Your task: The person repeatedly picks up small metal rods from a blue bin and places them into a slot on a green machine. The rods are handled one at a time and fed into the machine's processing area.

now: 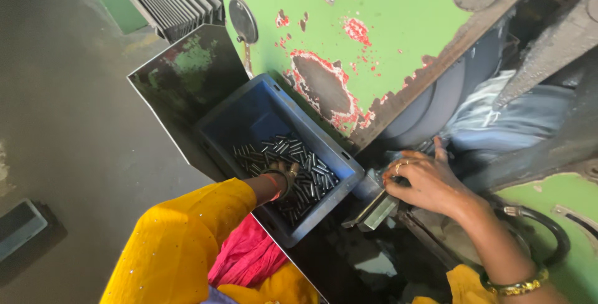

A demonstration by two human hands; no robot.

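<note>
My left hand (286, 175) reaches down into a blue plastic crate (249, 114) and rests among several small shiny metal pins (311, 170); its fingers curl into the pile, so whether it grips any I cannot tell. A yellow sleeve and a red thread band cover that arm. My right hand (422, 177), with rings and a gold bangle, lies on a grey metal guide (374, 207) at the machine's mouth, fingertips pressed near the grinding wheel (436, 101).
A worn green machine housing (386, 23) with red patches rises behind the crate. A dark metal panel (187, 73) stands left of it. A black hose (551, 226) loops at the right. Grey concrete floor (68, 123) spreads to the left.
</note>
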